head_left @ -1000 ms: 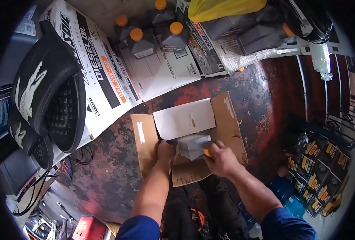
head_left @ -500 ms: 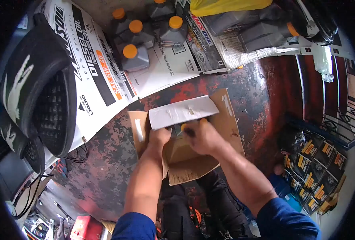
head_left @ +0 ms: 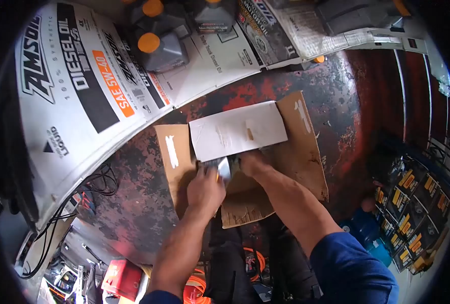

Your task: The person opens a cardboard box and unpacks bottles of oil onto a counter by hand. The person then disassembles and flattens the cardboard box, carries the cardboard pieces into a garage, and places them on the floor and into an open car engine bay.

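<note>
An open cardboard box [head_left: 311,147] stands in front of me on the dark floor, its flaps spread and its white far flap [head_left: 237,129] leaning over the opening. My left hand [head_left: 204,190], at the left of the opening, is closed around a grey bottle [head_left: 224,169] with a bit of orange showing by the fingers. Much of that bottle is hidden by the hand and smeared by motion. Inside the box, my right hand [head_left: 254,164] reaches under the white flap's edge. Its fingers are hidden, and I cannot see what they touch.
Grey oil bottles with orange caps [head_left: 149,43] stand on flattened oil cartons [head_left: 199,76] along the far side. Black cables [head_left: 103,180] and a red box [head_left: 121,278] lie at left. Packed black boxes [head_left: 412,213] are stacked at right.
The left hand has lifted slightly and now shows a grey bottle in it. My right hand, earlier beside an orange cap, has gone lower into the box. The view has shifted.
</note>
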